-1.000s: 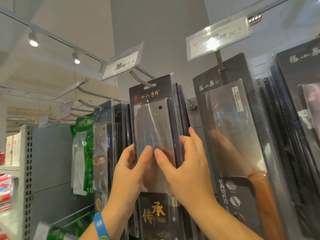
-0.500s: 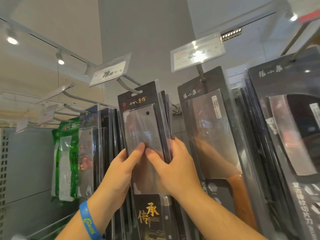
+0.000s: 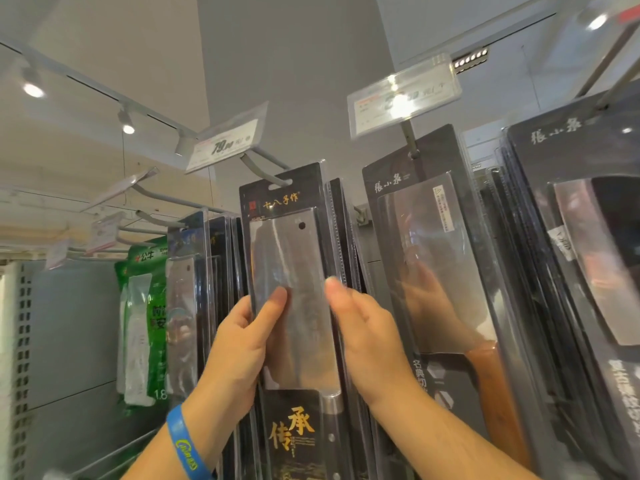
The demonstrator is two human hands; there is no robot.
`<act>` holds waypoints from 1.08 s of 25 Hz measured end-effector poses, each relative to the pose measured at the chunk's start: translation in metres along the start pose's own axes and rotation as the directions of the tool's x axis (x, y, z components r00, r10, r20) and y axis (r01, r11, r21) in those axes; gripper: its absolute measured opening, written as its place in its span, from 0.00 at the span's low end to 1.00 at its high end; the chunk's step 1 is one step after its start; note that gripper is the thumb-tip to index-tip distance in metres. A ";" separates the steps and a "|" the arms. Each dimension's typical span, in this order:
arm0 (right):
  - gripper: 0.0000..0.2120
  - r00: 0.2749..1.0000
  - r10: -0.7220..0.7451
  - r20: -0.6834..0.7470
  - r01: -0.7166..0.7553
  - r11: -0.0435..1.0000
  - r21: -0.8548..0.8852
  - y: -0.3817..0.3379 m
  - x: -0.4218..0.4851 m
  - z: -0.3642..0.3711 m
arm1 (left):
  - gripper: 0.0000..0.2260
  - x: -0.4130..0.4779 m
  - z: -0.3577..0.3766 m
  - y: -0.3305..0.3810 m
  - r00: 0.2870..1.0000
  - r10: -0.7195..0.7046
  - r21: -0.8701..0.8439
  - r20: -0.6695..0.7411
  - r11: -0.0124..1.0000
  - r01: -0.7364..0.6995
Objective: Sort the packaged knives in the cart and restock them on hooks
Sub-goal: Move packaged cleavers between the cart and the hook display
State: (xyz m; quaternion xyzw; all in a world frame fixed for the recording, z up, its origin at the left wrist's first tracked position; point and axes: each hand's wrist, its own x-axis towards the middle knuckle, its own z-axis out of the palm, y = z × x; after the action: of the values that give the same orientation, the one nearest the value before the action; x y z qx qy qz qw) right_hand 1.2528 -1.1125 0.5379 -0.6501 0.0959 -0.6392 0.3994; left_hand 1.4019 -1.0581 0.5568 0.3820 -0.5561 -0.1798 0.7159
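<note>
A cleaver pack [image 3: 287, 271] is hanging by its slot on a hook [image 3: 263, 166], in front of other packs. The left hand [image 3: 239, 344] is gripping its left edge, thumb lying on the clear front. The right hand [image 3: 370, 341] is pinching its right edge. A neighbour pack [image 3: 433, 265] is hanging just beside it. The slot seems to be sitting near the hook's tip, so letting go early or tugging forward could be sending the heavy pack falling.
</note>
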 end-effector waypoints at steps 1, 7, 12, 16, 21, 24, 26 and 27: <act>0.38 1.000 -0.007 -0.027 0.008 1.000 0.023 0.002 0.000 -0.001 | 0.25 0.000 -0.002 0.001 0.999 0.039 0.012 -0.029 0.999 -0.038; 0.42 0.976 -0.120 -0.183 0.115 0.993 -0.038 0.005 -0.004 0.004 | 0.22 0.003 -0.013 0.005 0.999 0.019 0.048 -0.032 0.999 -0.017; 0.38 0.971 -0.171 -0.167 0.163 0.985 -0.061 0.015 -0.003 0.003 | 0.32 0.005 -0.009 0.003 0.998 0.011 0.093 -0.054 0.996 -0.006; 0.25 0.962 -0.180 -0.204 0.173 0.983 -0.052 0.020 0.006 -0.010 | 0.33 0.004 -0.012 0.001 0.999 0.009 0.079 -0.036 0.997 -0.006; 0.24 0.973 0.149 -0.178 -0.140 0.988 0.062 0.020 0.043 -0.017 | 0.33 0.001 -0.008 0.003 1.000 -0.005 0.146 0.013 0.989 0.003; 0.13 0.939 0.341 -0.046 -0.335 0.936 0.109 0.010 0.064 -0.022 | 0.31 -0.002 -0.003 0.004 1.000 0.026 0.151 0.008 0.988 -0.027; 0.07 0.946 0.322 -0.024 -0.323 0.946 -0.017 0.010 0.072 -0.025 | 0.28 -0.005 -0.003 0.005 0.999 0.020 0.152 0.026 0.988 -0.024; 0.05 0.952 0.307 -0.015 -0.307 0.951 -0.031 0.013 0.074 -0.025 | 0.27 -0.005 -0.003 0.005 0.999 0.015 0.157 0.034 0.987 -0.020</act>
State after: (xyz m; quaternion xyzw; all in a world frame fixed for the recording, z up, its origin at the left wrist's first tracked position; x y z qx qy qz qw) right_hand 1.2467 -1.1779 0.5819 -0.6306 0.2085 -0.5709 0.4826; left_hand 1.4018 -1.0505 0.5568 0.4295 -0.5835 -0.1354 0.6758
